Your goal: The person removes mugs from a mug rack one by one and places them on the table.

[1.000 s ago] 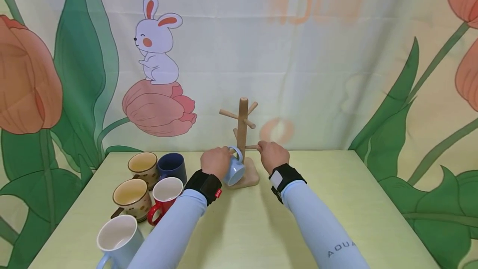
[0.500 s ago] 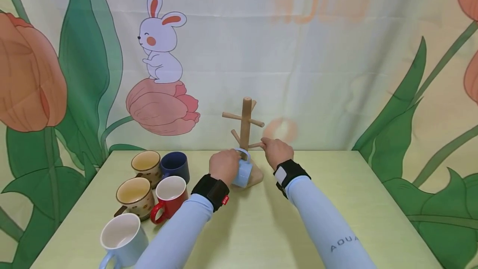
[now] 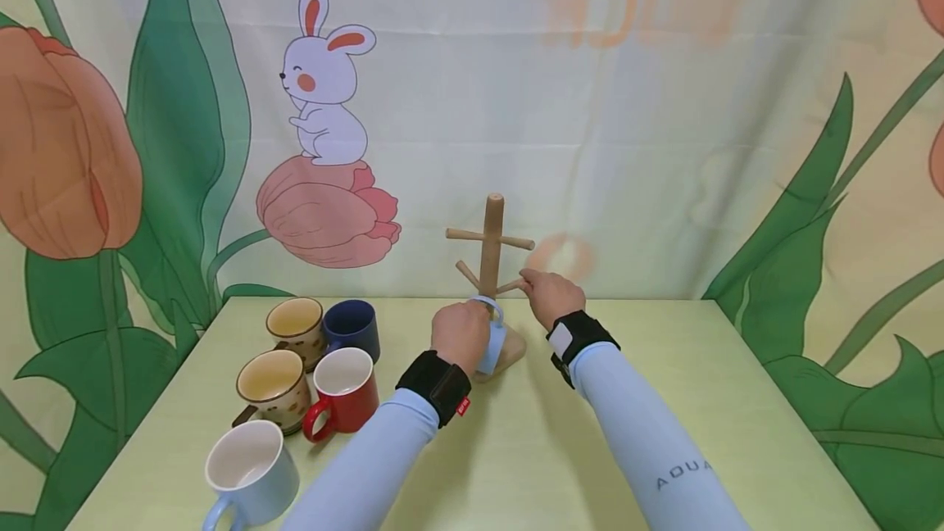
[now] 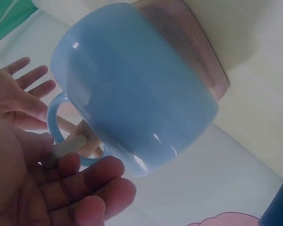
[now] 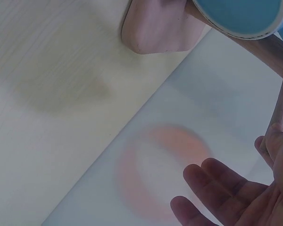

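Note:
A wooden mug tree [image 3: 492,244] stands at the table's far edge, with pegs at two heights. On a lower peg [image 4: 70,146] hangs a light blue mug [image 4: 132,89], tilted, the peg running through its handle [image 4: 53,115]. My left hand [image 3: 460,336] pinches that peg's tip between thumb and index finger, beside the handle. With my right hand [image 3: 555,299] I pinch the end of another lower peg [image 5: 280,103], its other fingers spread apart. In the head view my left hand covers part of the mug. The upper pegs [image 3: 465,234] hold nothing.
At the left of the table stand two cream spotted mugs [image 3: 274,390], a dark blue mug [image 3: 351,329], a red mug [image 3: 347,392] and a larger light blue mug [image 3: 254,474]. A printed curtain [image 3: 634,146] hangs right behind the table.
The mug tree has turned, its front upper peg swinging to the right. The hanging mug and my left hand have shifted right; my right hand stays on its peg.

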### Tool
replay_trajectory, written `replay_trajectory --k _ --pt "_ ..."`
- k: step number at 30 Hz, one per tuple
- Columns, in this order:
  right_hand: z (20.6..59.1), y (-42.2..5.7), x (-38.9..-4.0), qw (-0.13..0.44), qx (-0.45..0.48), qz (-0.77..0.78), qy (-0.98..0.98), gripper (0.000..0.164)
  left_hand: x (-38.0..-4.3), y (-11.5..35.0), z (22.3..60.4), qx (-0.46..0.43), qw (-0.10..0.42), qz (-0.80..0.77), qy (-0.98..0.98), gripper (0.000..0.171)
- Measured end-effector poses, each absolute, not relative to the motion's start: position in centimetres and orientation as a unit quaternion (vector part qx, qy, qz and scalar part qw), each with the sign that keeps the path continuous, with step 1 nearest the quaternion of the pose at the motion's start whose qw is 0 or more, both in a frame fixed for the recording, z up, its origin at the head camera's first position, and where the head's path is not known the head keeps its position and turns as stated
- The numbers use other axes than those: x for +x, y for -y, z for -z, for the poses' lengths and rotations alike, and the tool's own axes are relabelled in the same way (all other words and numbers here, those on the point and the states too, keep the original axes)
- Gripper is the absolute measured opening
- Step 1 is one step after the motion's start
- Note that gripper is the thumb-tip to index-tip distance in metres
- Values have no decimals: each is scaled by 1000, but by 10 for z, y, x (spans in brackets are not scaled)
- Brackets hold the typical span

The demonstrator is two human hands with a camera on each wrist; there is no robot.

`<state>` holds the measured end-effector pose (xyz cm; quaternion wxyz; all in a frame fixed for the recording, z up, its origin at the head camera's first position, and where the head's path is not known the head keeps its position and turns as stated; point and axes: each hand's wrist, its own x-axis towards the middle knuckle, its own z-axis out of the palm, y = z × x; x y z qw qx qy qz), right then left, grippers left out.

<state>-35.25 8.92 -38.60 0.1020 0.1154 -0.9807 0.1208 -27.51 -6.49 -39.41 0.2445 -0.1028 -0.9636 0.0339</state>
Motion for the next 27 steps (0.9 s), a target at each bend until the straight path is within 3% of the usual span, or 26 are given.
replay_trajectory --k 9,17,21,27 --pt "382 -95 -354 97 109 -85 986 30 -274 56 393 -112 244 -67 961 20" --pt "377 -91 -339 152 112 -89 978 34 -276 58 389 -119 234 -95 960 25" --pt "377 -84 -329 185 121 -100 970 32 -279 66 383 -127 210 -64 967 24" --pt "378 -68 -312 219 142 -102 960 26 -282 86 369 -124 130 -26 983 25"
